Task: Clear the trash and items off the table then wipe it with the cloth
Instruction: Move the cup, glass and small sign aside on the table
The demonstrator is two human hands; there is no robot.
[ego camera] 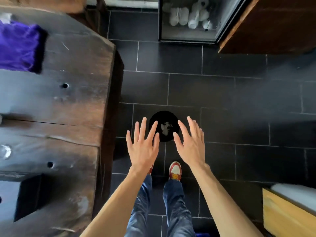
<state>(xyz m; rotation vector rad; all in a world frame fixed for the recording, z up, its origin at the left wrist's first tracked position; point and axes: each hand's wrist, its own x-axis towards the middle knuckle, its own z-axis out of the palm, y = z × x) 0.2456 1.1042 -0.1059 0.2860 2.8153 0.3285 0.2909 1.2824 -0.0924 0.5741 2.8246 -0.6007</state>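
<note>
While we stand over the bin point(164, 126) with both hands spread, the next thing we need lies well off to our left. Our left hand point(143, 147) and right hand point(191, 144) hover side by side above the floor point(222, 93), fingers straight and splayed, palms down, holding nothing. The bin sits just beyond the fingertips, between the two hands, with a pale crumpled scrap point(165, 128) lying in its dark bottom, so the trash step looks done from here.

The cloth point(18, 47) is on the table point(71, 106), near the far end of the top and well apart from both hands. It lies up and to the left of us, so our left hand is plainly the nearer one, and the reach crosses the table's long edge. The cloth is a vivid purple, soft and rumpled, with a fuzzy nap; it is blurred and cut off by the frame's left side, so we cannot tell its full shape. We judge it will gather easily in a loose grab.

Something small and pale point(6, 151) glints at the table's left side; it is too blurred to name.
</note>
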